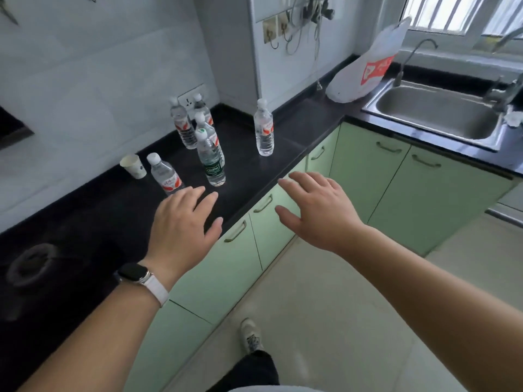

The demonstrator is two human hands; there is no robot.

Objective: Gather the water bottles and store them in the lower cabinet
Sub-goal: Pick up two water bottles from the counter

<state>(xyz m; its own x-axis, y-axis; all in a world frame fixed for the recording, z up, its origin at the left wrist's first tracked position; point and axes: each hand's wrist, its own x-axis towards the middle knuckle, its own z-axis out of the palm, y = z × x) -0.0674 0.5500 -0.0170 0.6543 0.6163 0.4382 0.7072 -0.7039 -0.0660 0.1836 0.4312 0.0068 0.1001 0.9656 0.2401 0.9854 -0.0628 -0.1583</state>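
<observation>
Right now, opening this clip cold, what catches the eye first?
The left hand and right hand, both spread open, hover at the front edge of the black counter. Beyond them stands a cluster of water bottles, one green-labelled, with a lone bottle apart to the right. Pale green cabinet doors run below, all closed.

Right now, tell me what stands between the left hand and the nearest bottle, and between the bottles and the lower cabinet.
Nothing visible lies between the left hand and the nearest bottle. The green cabinet doors are shut and block the way in.
</observation>
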